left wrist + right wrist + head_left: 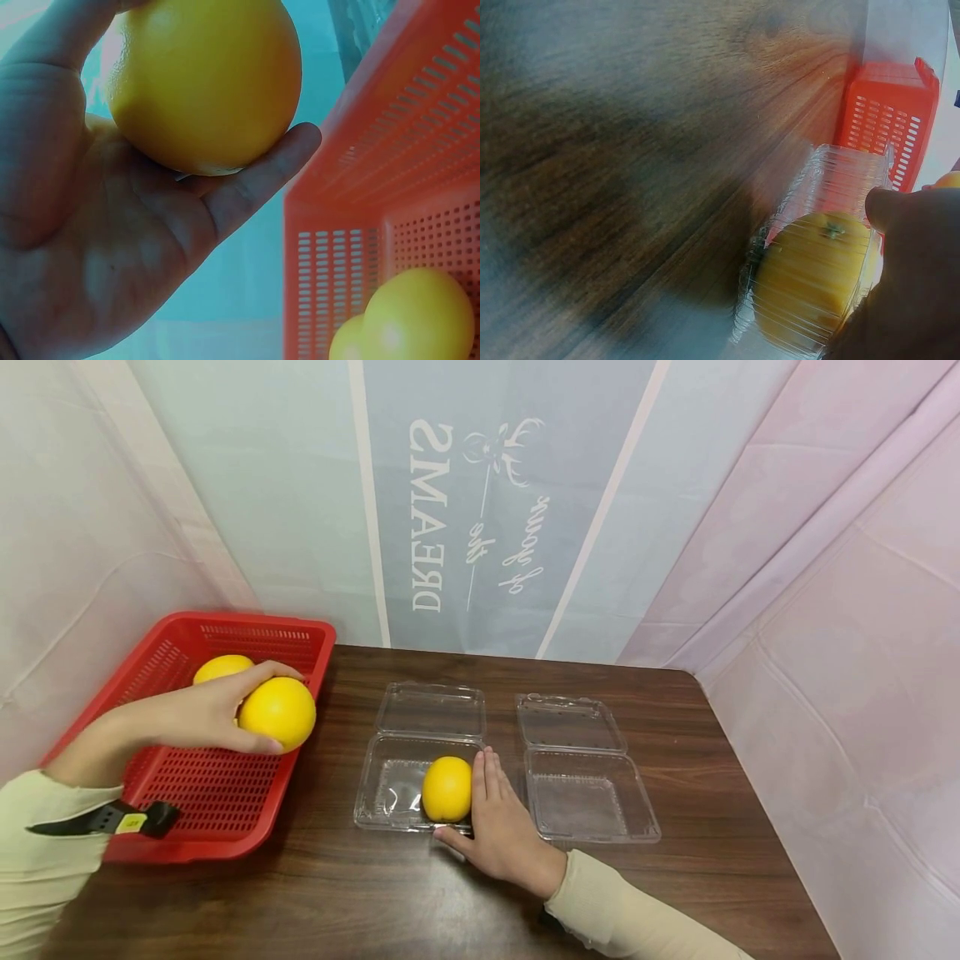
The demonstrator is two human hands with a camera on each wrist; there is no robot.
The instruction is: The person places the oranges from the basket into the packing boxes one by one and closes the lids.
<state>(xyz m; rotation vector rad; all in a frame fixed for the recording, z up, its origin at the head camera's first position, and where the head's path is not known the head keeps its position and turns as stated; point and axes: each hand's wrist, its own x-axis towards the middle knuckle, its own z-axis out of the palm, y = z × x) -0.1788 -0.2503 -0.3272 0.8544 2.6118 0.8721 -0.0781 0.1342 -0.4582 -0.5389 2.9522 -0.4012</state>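
My left hand (213, 706) grips an orange (277, 714) above the right side of a red basket (262, 814), thumb and fingers curled round the fruit. Below it, two more oranges (420, 315) lie in the basket in the left wrist view. A clear plastic clamshell box (386, 785) stands open on the table with another orange (447, 789) in the right part of its base. My right hand (506, 827) rests with straight fingers along that box's right side, beside the orange. Through the ribbed wall, the boxed orange shows in the right wrist view.
A second open clamshell box (581, 797) stands to the right of my right hand, its lid folded back. Everything stands on a dark wood table (705, 827). A printed curtain (510, 510) hangs along the back edge, and pale sheets (862, 635) hang at both sides.
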